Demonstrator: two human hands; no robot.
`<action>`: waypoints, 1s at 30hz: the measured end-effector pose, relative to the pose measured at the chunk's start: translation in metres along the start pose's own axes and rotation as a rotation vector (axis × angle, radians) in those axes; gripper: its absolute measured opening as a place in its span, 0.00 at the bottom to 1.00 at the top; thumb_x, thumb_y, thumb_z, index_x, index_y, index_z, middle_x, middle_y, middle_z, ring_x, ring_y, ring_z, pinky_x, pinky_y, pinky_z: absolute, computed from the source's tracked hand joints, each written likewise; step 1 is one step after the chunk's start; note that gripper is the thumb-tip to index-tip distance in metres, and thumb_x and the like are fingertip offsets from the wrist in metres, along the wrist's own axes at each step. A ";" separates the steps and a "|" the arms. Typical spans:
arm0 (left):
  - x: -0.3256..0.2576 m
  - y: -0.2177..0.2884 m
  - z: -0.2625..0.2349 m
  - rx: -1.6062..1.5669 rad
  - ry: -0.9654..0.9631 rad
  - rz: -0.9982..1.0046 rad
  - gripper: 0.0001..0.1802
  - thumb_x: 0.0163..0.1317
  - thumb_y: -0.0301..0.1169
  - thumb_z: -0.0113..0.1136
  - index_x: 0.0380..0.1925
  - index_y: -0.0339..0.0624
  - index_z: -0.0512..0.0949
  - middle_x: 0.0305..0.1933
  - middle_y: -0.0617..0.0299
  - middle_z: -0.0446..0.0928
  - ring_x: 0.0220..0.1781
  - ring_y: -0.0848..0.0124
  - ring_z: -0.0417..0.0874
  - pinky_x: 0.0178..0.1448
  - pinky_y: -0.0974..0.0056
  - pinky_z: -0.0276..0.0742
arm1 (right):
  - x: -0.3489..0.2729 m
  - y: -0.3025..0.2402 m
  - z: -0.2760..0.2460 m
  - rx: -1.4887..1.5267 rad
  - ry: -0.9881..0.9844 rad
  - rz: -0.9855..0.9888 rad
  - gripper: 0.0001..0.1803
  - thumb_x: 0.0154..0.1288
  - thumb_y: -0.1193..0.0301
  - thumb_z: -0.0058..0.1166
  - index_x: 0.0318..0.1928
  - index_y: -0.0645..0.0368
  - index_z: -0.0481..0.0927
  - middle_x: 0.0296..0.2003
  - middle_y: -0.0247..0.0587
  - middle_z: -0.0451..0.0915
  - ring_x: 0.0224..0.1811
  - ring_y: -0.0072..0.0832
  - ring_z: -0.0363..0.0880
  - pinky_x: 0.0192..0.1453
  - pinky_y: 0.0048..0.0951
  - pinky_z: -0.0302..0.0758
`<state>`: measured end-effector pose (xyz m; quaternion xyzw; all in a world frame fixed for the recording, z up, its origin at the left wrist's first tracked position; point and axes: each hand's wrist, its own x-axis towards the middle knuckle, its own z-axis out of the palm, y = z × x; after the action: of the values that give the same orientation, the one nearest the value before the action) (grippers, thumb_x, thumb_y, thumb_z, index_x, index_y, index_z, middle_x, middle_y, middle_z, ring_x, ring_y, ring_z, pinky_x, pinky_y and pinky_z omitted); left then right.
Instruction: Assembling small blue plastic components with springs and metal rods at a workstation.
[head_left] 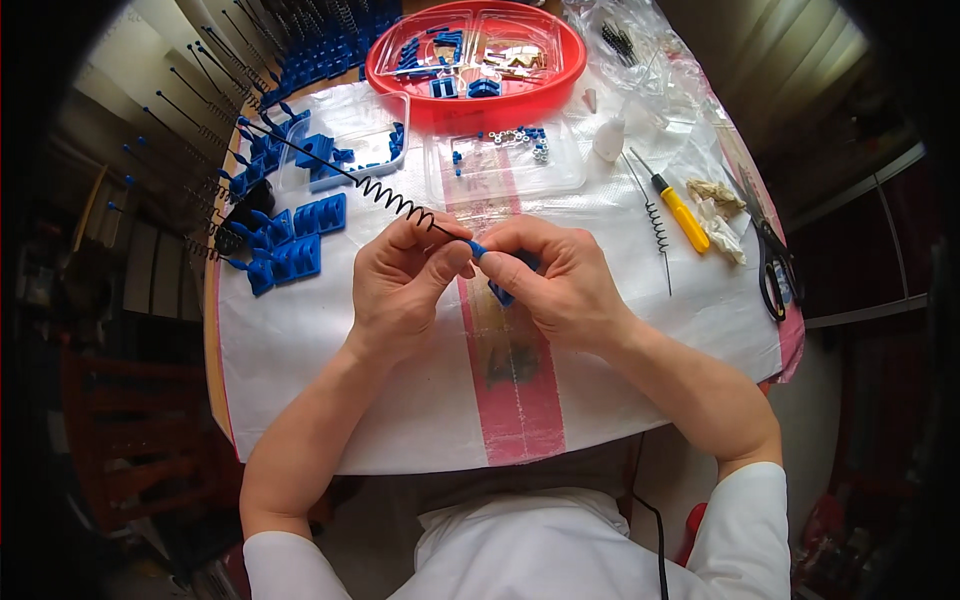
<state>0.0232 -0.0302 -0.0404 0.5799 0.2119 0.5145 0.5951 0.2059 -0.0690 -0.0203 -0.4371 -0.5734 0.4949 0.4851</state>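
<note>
At the far left of the bench, which is covered in white sheeting with a red stripe, lie blue plastic comb-like blocks, and beyond them a row of finished blue pieces with thin black rods sticking out. A clear tray of blue parts sits just behind the blocks.

The left hand pinches a black wire spring rod, thumb and fingers closed on it near its lower end, where the coiled stretch finishes; the rod slants up and away to the left. The right hand meets it at mid-bench, its fingers clamped on a small blue plastic clip, the clip's tip touching the rod's end. It looks as if the rod end is being seated into the clip; a steady straight push with both grips kept firm seems what this calls for.

Further back sits a round red tray holding clear trays of blue bits, and nearer a clear tray of small metal nuts. To the right lie a white glue bottle, a spare spring rod, a yellow-handled screwdriver, crumpled paper scraps and black-handled scissors near the bench edge
</note>
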 end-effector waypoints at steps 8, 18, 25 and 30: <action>0.000 -0.003 0.000 -0.004 0.005 -0.018 0.08 0.64 0.24 0.63 0.42 0.34 0.79 0.41 0.60 0.80 0.39 0.74 0.80 0.44 0.68 0.79 | 0.001 0.001 -0.001 -0.014 0.010 -0.022 0.07 0.66 0.71 0.58 0.38 0.63 0.84 0.29 0.31 0.80 0.28 0.13 0.72 0.30 0.21 0.69; -0.002 -0.003 0.002 0.034 0.043 -0.052 0.08 0.64 0.24 0.63 0.42 0.36 0.79 0.40 0.62 0.82 0.38 0.76 0.80 0.44 0.70 0.78 | 0.001 0.001 -0.001 0.028 0.007 0.029 0.09 0.67 0.70 0.58 0.39 0.64 0.84 0.25 0.27 0.78 0.26 0.11 0.70 0.29 0.19 0.68; -0.001 -0.003 0.003 0.035 0.058 -0.098 0.08 0.64 0.26 0.64 0.42 0.37 0.79 0.38 0.64 0.82 0.38 0.79 0.80 0.42 0.72 0.77 | 0.001 0.003 -0.003 0.033 -0.010 0.066 0.10 0.66 0.68 0.59 0.39 0.64 0.84 0.24 0.26 0.77 0.26 0.11 0.70 0.28 0.19 0.68; -0.002 -0.002 0.004 0.034 0.070 -0.115 0.08 0.65 0.27 0.64 0.42 0.37 0.79 0.37 0.64 0.83 0.38 0.79 0.80 0.42 0.73 0.76 | 0.001 0.002 -0.003 0.080 -0.016 0.135 0.11 0.67 0.67 0.59 0.39 0.64 0.84 0.23 0.26 0.77 0.26 0.11 0.70 0.29 0.19 0.68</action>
<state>0.0267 -0.0336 -0.0420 0.5586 0.2744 0.4956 0.6059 0.2085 -0.0672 -0.0222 -0.4512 -0.5261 0.5523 0.4632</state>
